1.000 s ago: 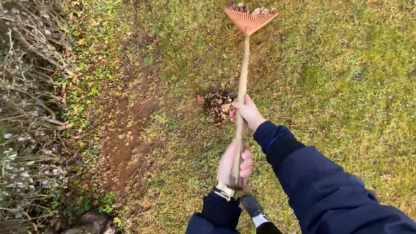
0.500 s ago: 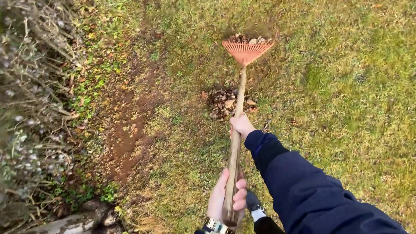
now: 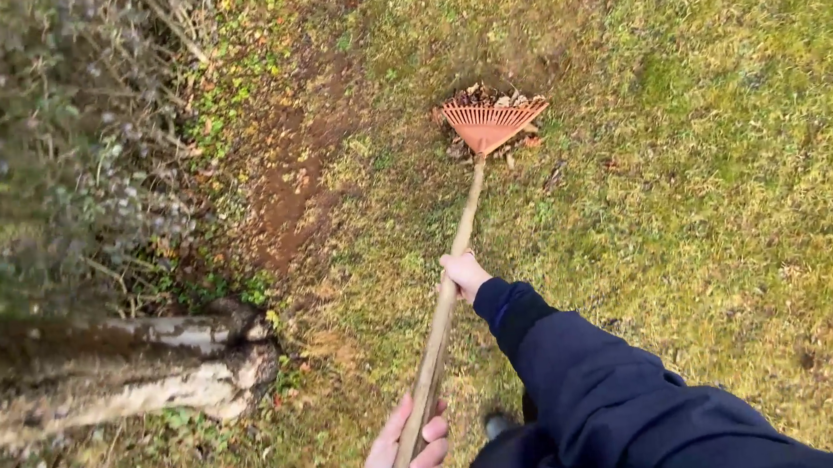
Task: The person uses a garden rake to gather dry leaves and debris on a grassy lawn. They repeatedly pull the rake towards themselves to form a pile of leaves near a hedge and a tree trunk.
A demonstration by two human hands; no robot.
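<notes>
Right hand [image 3: 463,274]: fingers clamped round the rake handle [image 3: 447,297] at mid-length. Left hand [image 3: 404,458]: fingers wrapped on the handle's near end. Since a second ago the orange rake head [image 3: 489,125] has been drawn nearer, from open grass [image 3: 714,188] onto the leaf pile [image 3: 485,97], so the pull stroke looks finished. Head lies far from both hands, tines apparently touching leaves. Bare soil [image 3: 287,190] left; log [image 3: 108,376] near left.

Leaves [image 3: 485,97] and rake [image 3: 490,125] on grass [image 3: 734,186]
</notes>
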